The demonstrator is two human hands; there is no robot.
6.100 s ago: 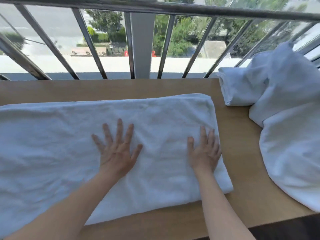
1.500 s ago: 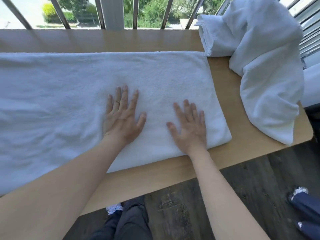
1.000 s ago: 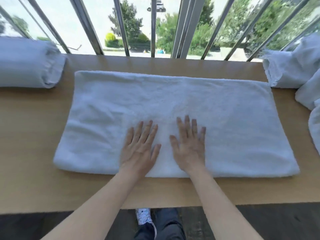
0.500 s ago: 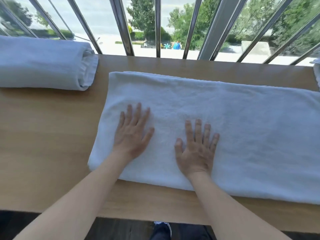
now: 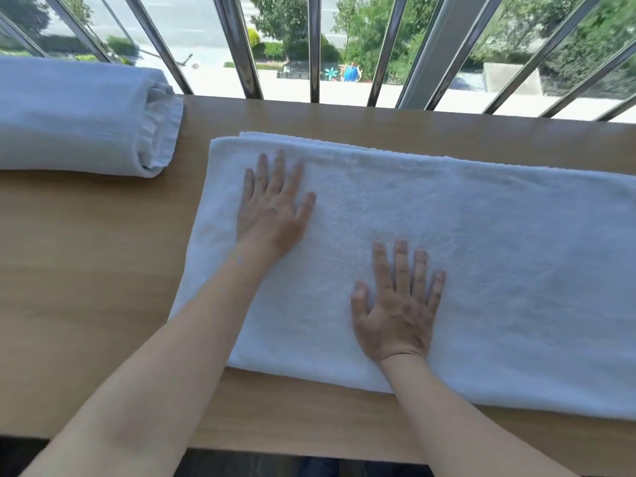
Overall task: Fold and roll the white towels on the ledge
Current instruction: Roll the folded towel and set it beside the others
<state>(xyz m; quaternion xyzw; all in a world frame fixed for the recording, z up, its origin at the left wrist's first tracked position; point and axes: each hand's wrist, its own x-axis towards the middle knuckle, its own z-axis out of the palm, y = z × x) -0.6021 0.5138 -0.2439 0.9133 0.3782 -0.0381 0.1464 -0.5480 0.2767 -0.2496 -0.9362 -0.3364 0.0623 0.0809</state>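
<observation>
Both palms flat on the cloth, a person stands at a wooden surface [image 5: 86,270] that runs along a barred window railing [image 5: 237,46] and presses down on a folded towel [image 5: 481,253], a white one laid out as a long band. The left hand [image 5: 272,208] rests near the band's left end, toward the far edge. The right hand [image 5: 395,304] lies further right, close to the near edge. The fingers [image 5: 280,170] of both hands are straight and a little spread, gripping nothing and only bearing on the terry. The band's right end runs out of view, so its full length cannot be told.

To the left, apart from the band and close to the railing, a rolled towel [image 5: 75,115], also white, lies as a thick cylinder with its coiled end turned toward the folded one.

By the look of things, one towel is finished. The one under the hands appears folded and is being smoothed flat, with no turn of the roll yet made. What is left for it seems to be the rolling itself, probably from the short left edge, which lies free beside the left hand. Whether more towels wait past the right of the frame cannot be seen from here.
</observation>
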